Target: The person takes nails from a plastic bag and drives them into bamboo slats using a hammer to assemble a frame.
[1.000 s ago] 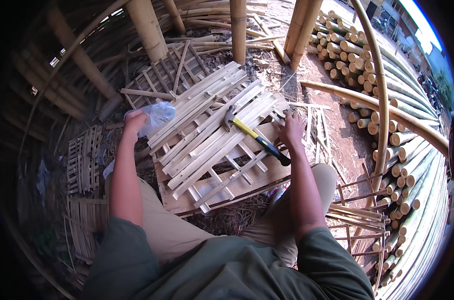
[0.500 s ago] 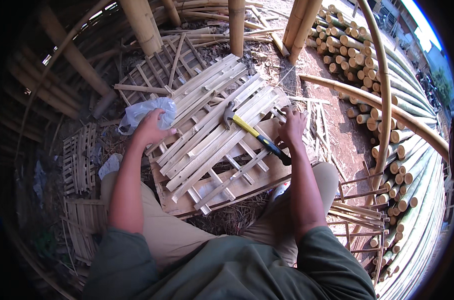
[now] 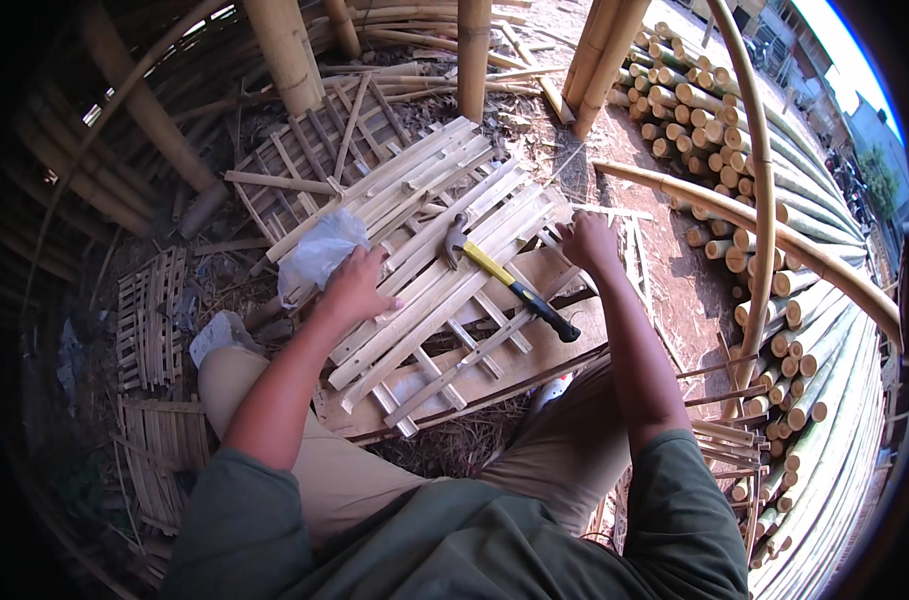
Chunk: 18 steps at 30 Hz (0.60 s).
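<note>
Pale split-bamboo slats form the lattice panel (image 3: 429, 270) lying across your lap on a flat wooden board (image 3: 534, 345), so both hands can brace it. Your left hand (image 3: 354, 288) presses flat, fingers spread, beside a clear plastic bag (image 3: 317, 252); your right hand (image 3: 586, 243) pinches the panel's far edge. The yellow-and-black-handled hammer (image 3: 509, 280) rests unheld between them, within reach.

Pale tan slats (image 3: 444, 250), crossed into a lattice. Yellow-and-black handle on the hammer (image 3: 509, 280), grey steel head. Clear, whitish plastic bag (image 3: 319, 252). Khaki trousers (image 3: 314, 470), dark green shirt (image 3: 454, 545). Yellow-brown bamboo poles (image 3: 824, 340), lighter at cut ends. Reddish-brown ground (image 3: 674, 280).
</note>
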{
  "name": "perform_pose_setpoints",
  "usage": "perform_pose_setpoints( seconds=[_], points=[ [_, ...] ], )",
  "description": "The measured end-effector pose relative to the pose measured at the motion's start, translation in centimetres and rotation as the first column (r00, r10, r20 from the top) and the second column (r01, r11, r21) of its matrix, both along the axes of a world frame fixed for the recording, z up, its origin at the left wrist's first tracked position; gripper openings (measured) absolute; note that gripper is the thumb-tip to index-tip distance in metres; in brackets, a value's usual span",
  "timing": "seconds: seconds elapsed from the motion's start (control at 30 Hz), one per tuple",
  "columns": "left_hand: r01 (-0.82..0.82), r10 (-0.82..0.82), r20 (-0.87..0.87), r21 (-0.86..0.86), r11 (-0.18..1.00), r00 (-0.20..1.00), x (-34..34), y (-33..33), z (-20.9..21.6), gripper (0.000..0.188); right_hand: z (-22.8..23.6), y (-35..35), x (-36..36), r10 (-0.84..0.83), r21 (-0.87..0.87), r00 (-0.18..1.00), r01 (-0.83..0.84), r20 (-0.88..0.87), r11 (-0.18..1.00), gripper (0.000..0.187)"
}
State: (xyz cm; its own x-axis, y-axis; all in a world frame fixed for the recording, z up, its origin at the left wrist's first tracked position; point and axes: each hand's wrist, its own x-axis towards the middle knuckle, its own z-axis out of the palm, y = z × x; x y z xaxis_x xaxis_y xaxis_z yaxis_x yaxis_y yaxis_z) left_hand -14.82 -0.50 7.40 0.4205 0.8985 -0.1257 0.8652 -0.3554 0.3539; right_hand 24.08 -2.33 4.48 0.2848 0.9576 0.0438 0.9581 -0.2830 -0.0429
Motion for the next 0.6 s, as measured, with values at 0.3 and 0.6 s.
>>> perform_pose_setpoints(
  seconds=[0.3, 0.6],
  points=[
    [-0.188, -0.096, 0.651, 0.352, 0.917, 0.753, -0.4, 2.4, 6.6, 0.020, 4.2, -1.1, -6.7, 0.504, 0.681, 0.813, -0.193, -0.292, 0.706, 0.062],
    [0.579, -0.385, 0.815, 0.076, 0.812, 0.433, 4.4, -6.8, 7.4, 0.035, 6.4, -6.3, -14.6, 0.767, 0.538, 0.568, -0.563, -0.300, 0.627, 0.080]
  ],
)
